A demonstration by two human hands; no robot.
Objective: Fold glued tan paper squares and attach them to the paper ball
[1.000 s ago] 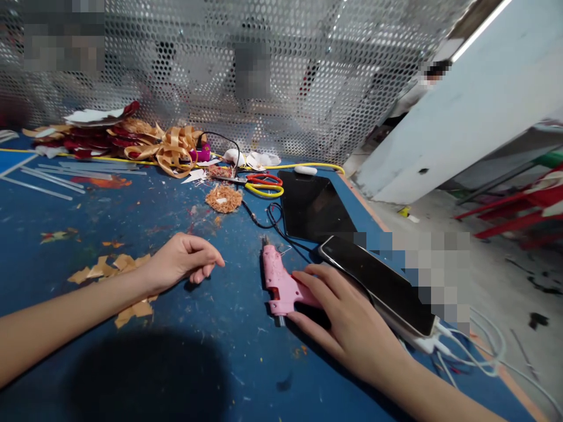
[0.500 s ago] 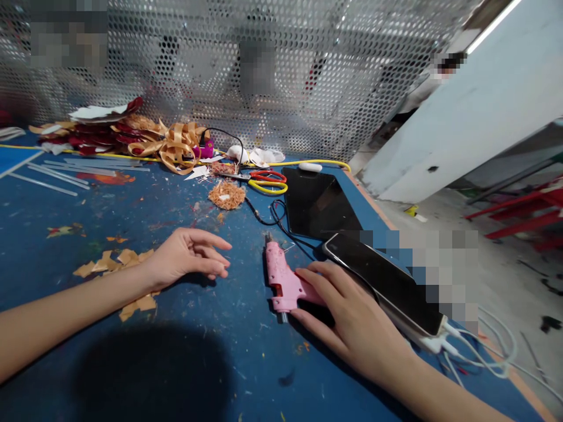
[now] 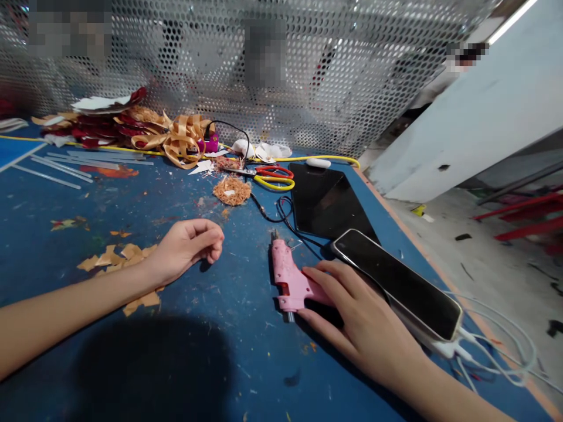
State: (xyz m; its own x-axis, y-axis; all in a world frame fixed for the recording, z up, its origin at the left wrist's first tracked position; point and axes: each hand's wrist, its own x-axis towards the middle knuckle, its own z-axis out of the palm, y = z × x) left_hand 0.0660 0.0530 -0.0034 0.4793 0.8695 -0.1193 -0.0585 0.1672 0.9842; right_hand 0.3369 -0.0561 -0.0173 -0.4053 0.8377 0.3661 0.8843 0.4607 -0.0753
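Note:
My left hand (image 3: 189,247) is curled closed, its thumb pressed along the bent fingers, just above the blue table. No object shows in it. Beneath that forearm and around it lie small cut pieces of tan ribbon (image 3: 109,257). My right hand (image 3: 358,313) rests on the handle of a pink hot glue gun (image 3: 288,275), fingers over the grip and thumb at its back end. The gun lies on its side, nozzle pointing away from me, with a clear glue stick (image 3: 291,317) poking out of its rear.
Beyond the hands are red-and-yellow scissors (image 3: 275,177), a round tan shredded piece (image 3: 231,191), glue sticks (image 3: 65,168) and a ribbon pile (image 3: 182,138). A phone (image 3: 398,281) with white cables and a black tablet (image 3: 332,199) lie to the right. A perforated metal panel (image 3: 197,70) stands behind.
My left hand has gone from loosely spread fingers to a closed curl. My right hand stays on the glue gun. The view has shifted slightly.

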